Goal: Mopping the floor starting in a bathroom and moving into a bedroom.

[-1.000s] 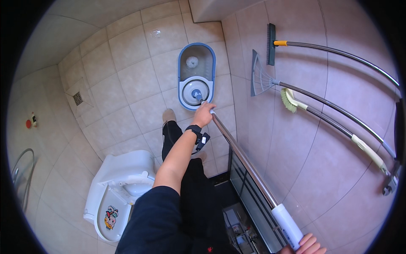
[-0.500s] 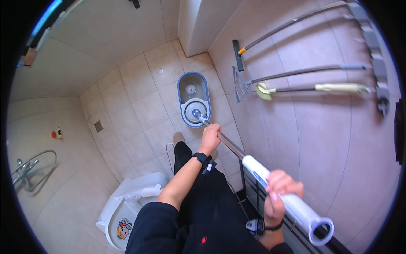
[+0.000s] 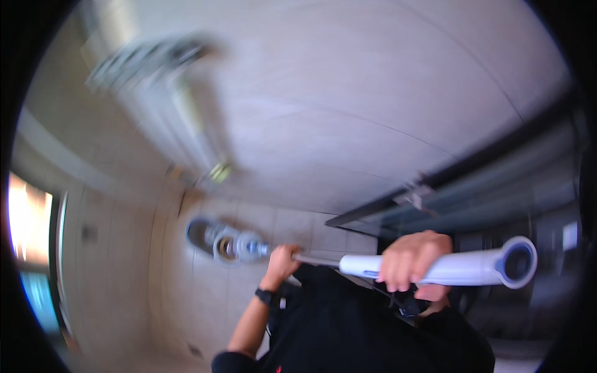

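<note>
Gripping the mop (image 3: 329, 262), I have my right hand (image 3: 413, 261) clamped on its white handle (image 3: 466, 268), lower right, and my left hand (image 3: 283, 265) wrapped round the pole (image 3: 316, 260), lower centre. Beyond, left of centre, blur hides whether its blue foot (image 3: 258, 248) sits in the bucket (image 3: 216, 240). I judge I'm working the mop at the bucket; moving it next calls for both grips steady.
</note>
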Demonstrator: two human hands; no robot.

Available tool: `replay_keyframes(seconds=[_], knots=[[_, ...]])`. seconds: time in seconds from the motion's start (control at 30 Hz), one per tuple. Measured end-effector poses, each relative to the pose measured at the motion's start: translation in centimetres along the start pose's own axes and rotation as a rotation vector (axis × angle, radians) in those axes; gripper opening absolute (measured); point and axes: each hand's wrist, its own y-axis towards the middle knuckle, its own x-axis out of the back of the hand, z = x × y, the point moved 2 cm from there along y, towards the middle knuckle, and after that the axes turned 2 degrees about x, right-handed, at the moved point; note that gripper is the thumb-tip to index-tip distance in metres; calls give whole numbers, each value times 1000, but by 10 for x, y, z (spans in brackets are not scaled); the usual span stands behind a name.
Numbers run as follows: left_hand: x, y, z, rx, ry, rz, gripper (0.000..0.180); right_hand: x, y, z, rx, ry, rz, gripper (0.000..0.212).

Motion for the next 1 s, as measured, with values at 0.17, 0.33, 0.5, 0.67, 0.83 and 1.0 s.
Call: replay_keyframes(seconds=[0.17, 0.33, 0.5, 0.67, 0.83, 1.0], knots=[[-97, 13, -18, -126, 47, 473, 21, 1, -100, 47, -110, -184, -406, 16], [-217, -6, -96, -296, 66, 807, 18, 1, -225, 129, -132, -314, -547, 19], [-323, -24, -149, -462, 99, 1121, 20, -6, -336, 186, -21, -460, -820, 19], [-443, -22, -194, -563, 165, 1215, 24, 20, -451, 229, 110, -504, -1174, 18], [-541, -5, -269, -526, 189, 1294, 24, 89, -515, 306, 232, -608, -1025, 18], [-629, 25, -350, -520, 170, 1178, 22, 184, -548, 382, 250, -639, -797, 17]])
